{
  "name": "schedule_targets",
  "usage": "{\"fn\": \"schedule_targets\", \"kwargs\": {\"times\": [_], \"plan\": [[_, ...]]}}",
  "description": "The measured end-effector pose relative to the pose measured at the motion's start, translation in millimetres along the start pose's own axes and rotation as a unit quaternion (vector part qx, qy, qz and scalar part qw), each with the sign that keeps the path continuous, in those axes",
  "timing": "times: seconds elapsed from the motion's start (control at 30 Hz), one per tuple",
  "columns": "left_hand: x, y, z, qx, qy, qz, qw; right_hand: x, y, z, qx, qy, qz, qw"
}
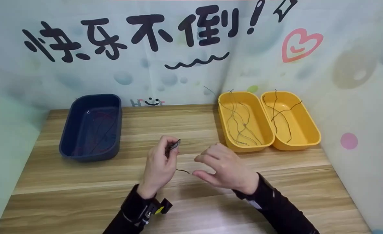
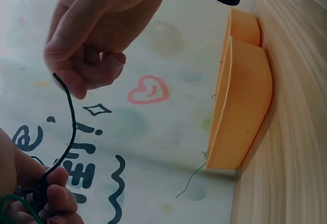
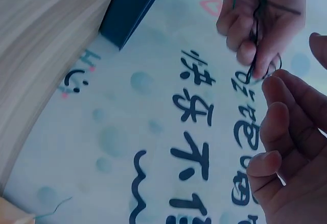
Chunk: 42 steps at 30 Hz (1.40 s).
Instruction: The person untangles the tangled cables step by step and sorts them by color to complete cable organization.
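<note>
My left hand point(image 1: 159, 167) grips a small bundle of thin wires point(image 1: 172, 148) in front of me, above the table. In the left wrist view a black wire point(image 2: 73, 119) arcs up out of the fingers, and a green wire point(image 2: 11, 197) loops beside it. My right hand point(image 1: 225, 169) hovers just to the right, thumb and fingers spread apart with nothing between them. In the head view the loose end of a dark wire point(image 1: 183, 170) points at the right thumb. The palm hides part of the bundle.
At the back left stands a dark blue bin point(image 1: 64, 136) with red and dark wires inside. Two yellow bins point(image 1: 248, 149) sit side by side at the back right, holding grey-green wires and dark wires; some ends poke over the rims. A printed cloth point(image 1: 178, 84) hangs behind the table.
</note>
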State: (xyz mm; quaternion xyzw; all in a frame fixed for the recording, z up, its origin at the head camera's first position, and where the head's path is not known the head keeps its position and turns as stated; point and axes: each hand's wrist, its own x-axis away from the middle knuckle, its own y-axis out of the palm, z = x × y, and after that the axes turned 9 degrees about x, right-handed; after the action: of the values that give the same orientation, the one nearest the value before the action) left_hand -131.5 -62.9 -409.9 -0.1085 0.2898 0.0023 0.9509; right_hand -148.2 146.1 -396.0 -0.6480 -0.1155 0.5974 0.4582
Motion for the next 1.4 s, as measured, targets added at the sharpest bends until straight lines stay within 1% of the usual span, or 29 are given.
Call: {"fn": "schedule_targets", "kwargs": {"times": [0.17, 0.27, 0.43, 0.6, 0.7, 0.8, 0.9, 1.1, 1.17, 1.23, 1.3, 1.4], "plan": [[2.2, 6.7, -1.5, -0.048, 0.043, 0.002, 0.9979, -1.1, 11.8, -16.6, 0.059, -0.029, -0.012, 0.9978], [3.7, 9.6, -2.5, -0.065, 0.056, 0.003, 0.9963, -0.7, 22.0, -23.5, 0.106, -0.048, -0.005, 0.9932], [6.1, 12.5, -2.9, -0.075, 0.045, -0.007, 0.9961, 0.4, 34.5, -27.9, 0.156, -0.076, 0.009, 0.9848], [5.6, 11.6, -2.4, -0.078, 0.031, -0.004, 0.9964, 1.1, 36.3, -28.2, 0.161, -0.080, 0.000, 0.9838], [4.1, 8.1, -1.4, -0.071, 0.009, -0.007, 0.9974, 1.4, 34.8, -27.4, 0.151, -0.076, -0.010, 0.9856], [1.8, 2.6, 0.0, -0.053, -0.025, -0.013, 0.9982, 1.8, 32.8, -26.3, 0.139, -0.075, -0.015, 0.9873], [-1.2, -3.2, 1.3, -0.034, -0.056, -0.013, 0.9978, 1.9, 30.5, -25.2, 0.126, -0.073, -0.009, 0.9893], [-5.3, -11.3, 2.3, -0.016, -0.092, 0.002, 0.9956, 0.6, 25.1, -23.7, 0.111, -0.070, 0.006, 0.9914], [-6.5, -13.7, 3.3, 0.003, -0.111, 0.005, 0.9938, 0.1, 22.9, -23.2, 0.103, -0.069, 0.009, 0.9922], [-7.9, -16.5, 4.4, 0.033, -0.136, 0.007, 0.9901, -0.1, 20.9, -22.2, 0.095, -0.069, 0.012, 0.9930], [-9.6, -19.7, 5.1, 0.075, -0.162, 0.009, 0.9840, -0.6, 18.9, -20.8, 0.086, -0.069, 0.015, 0.9938], [-11.8, -25.0, 4.6, 0.151, -0.196, 0.014, 0.9688, 0.1, 15.3, -16.8, 0.083, -0.069, 0.014, 0.9941]]}}
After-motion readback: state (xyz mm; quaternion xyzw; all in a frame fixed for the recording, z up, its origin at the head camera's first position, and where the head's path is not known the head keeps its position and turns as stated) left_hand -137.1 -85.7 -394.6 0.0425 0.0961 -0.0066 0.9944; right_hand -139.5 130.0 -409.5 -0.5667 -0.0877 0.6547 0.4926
